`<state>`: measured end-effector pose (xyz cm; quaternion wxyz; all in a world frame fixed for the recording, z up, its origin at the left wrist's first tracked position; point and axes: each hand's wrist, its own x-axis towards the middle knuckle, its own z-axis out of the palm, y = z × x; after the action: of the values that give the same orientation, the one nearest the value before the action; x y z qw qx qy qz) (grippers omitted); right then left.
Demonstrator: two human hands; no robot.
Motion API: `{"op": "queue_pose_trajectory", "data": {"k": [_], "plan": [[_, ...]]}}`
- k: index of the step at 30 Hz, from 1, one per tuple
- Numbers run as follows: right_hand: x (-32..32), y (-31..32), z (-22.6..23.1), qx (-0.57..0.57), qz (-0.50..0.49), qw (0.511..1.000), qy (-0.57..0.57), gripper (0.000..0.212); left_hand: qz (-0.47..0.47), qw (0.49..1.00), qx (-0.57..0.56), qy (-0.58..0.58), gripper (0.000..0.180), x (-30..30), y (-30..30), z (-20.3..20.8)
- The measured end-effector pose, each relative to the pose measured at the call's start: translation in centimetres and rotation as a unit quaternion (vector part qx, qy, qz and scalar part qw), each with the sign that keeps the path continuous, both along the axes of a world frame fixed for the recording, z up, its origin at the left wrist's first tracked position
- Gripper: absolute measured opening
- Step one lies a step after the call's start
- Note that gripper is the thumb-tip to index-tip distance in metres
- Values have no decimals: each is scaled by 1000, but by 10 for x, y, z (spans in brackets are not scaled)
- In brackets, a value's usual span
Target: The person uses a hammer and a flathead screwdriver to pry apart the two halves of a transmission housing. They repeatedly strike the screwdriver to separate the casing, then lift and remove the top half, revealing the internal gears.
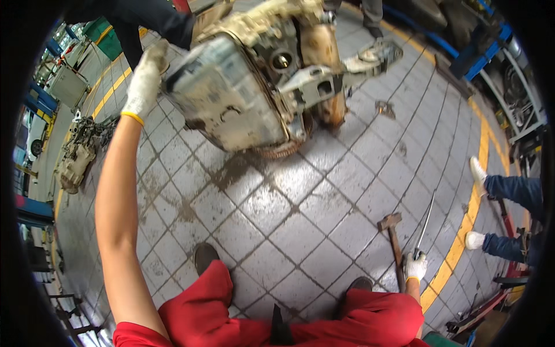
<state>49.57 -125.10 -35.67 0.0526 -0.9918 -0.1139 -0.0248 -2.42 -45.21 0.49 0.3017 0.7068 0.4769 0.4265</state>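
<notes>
- Workshop floor (300, 220) of grey square tiles, stained dark with oil and crossed by yellow painted lines, spreads under everything; blue frames and machinery stand along the far edges.
- Left hand (143, 81), in a white knit glove with a yellow cuff, lies flat with fingers spread against the near corner of the engine block (243, 87), arm fully stretched up and away from the body.
- That engine block is a bulky, grimy metal casting, pale grey with caked dirt, tipped on edge on the floor; its long axis runs away to the right of the left hand, ending in a cast bracket (341, 69) that sticks out on the far side.
- Right hand (414, 267), gloved alike, is low beside the right knee and well apart from the block; it is closed around a thin metal rod (426, 222) that slants upward.
- Just left of the right hand a hammer (394, 243) with a wooden handle lies on the tiles, head pointing away.
- Left hand is the nearer to the block, touching it.
- Red trousers (202, 312) and dark shoes show below; another person's blue-trousered legs (514, 214) stand to the right.
</notes>
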Motion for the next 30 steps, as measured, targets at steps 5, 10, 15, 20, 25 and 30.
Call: {"op": "queue_pose_trajectory", "data": {"k": [5,10,15,20,25,30], "plan": [[-24,188,159,83,211,974,-6,57,-25,999,18,-35,78,-56,50,-56],[-48,402,300,137,434,890,17,67,-71,968,-134,-199,75,-49,56,-90],[-144,619,434,193,527,821,-108,85,-132,950,-129,-251,76,-83,111,-141],[-159,751,490,155,505,827,-190,110,-171,915,-180,-317,75,-40,92,-145],[-127,837,479,57,458,874,-149,118,-123,949,-150,-247,77,-23,86,-131],[-78,863,445,98,442,891,6,46,-160,917,-159,-329,60,2,105,-143]]}}
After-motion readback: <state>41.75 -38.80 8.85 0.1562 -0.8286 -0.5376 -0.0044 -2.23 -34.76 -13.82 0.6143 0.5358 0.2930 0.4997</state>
